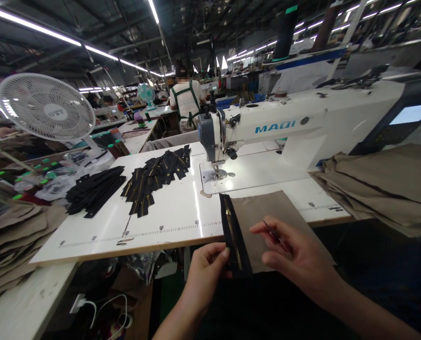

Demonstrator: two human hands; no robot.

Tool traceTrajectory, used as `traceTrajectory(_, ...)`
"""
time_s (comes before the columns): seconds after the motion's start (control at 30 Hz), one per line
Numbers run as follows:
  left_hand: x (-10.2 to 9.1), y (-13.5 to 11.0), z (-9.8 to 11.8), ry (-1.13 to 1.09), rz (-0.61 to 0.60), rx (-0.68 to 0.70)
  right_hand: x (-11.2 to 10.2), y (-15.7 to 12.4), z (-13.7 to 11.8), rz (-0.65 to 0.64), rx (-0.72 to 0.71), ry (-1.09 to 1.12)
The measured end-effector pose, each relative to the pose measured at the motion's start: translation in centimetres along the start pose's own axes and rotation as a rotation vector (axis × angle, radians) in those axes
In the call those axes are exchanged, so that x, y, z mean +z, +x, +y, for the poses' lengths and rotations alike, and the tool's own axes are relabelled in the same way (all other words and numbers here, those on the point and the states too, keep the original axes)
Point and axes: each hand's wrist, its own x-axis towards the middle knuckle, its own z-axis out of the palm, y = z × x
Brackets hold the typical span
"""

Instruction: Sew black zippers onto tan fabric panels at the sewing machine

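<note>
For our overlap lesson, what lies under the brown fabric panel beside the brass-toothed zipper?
The panel overlies the white tabletop at its far end, its near end overhanging the edge; anything else beneath is covered.

Blue "MAQI" lettering marks the white sewing machine; figures on the ruler scale are unclear.

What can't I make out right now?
In the head view:
Slim reddish object: largely hidden in the right hand.
Left hand: some fingers covered by the black zipper with brass teeth.
Flat brown fabric panel: part blocked by the right hand.
Brown fabric stack: cut off by right edge.
</note>
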Motion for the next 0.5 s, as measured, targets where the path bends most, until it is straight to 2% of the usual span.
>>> traceTrajectory(0.17, 0.0, -0.2, 0.2, 0.024, -0.007, 0.021, 1.3, 0.1, 0.3, -0.223, -0.062, -0.260)
traceTrajectory(0.33, 0.1, -0.3, -0.1, 0.028, -0.015, 0.034, 1.9, 0.8, 0.9, -0.329, -0.004, -0.272)
traceTrajectory(0.43, 0.0, -0.1, -0.4, 0.038, -0.007, 0.050, 2.0, 1.0, 1.0, -0.388, -0.057, -0.329)
traceTrajectory(0.5, -0.1, 0.1, -0.7, 0.037, -0.002, 0.049, 1.9, 1.0, 0.7, -0.430, -0.069, -0.293)
